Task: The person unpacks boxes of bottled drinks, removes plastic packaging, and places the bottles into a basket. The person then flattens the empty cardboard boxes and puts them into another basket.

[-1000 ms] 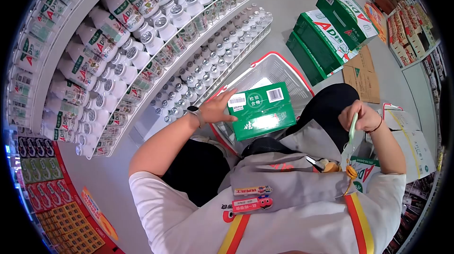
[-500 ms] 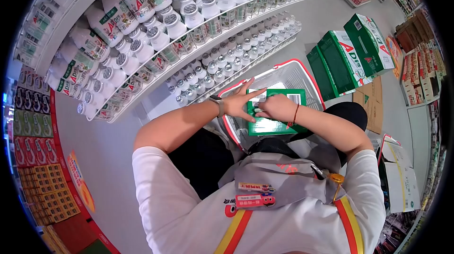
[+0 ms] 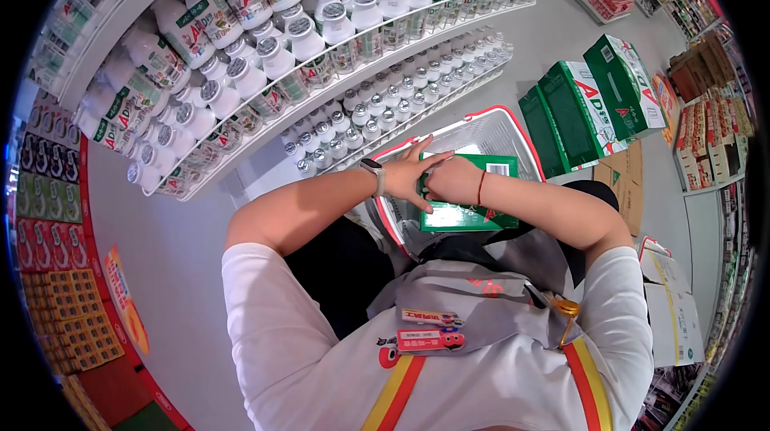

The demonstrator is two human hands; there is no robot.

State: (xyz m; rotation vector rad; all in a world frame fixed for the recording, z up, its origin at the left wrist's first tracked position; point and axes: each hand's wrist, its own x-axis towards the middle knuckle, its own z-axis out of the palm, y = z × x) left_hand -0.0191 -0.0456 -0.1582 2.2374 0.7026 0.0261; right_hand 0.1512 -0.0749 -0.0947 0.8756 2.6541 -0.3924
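Observation:
A green carton [image 3: 469, 217] lies inside a white shopping basket [image 3: 513, 133] with a red rim, in front of my knees. My left hand [image 3: 406, 176], wearing a watch, rests with spread fingers against the carton's left end. Over the carton's upper left part, my right hand [image 3: 454, 180] has its fingers curled and pressed together, close against the left hand's fingers. A red cord circles the right wrist. What the right fingertips pinch, if anything, is hidden. A white barcode label [image 3: 497, 169] shows on the carton's far side.
Shelves of white bottles [image 3: 277, 58] curve along the left and front, with smaller bottles [image 3: 361, 114] lower down. Tall green cartons [image 3: 569, 114] stand beyond the basket on the right. Flat brown cardboard [image 3: 622, 178] lies near them. A white box [image 3: 674, 307] stands at my right.
My right hand has moved slightly left across the carton, towards my left hand, and its fingertips are now more hidden. The left hand stays about where it was. The view has shifted a little.

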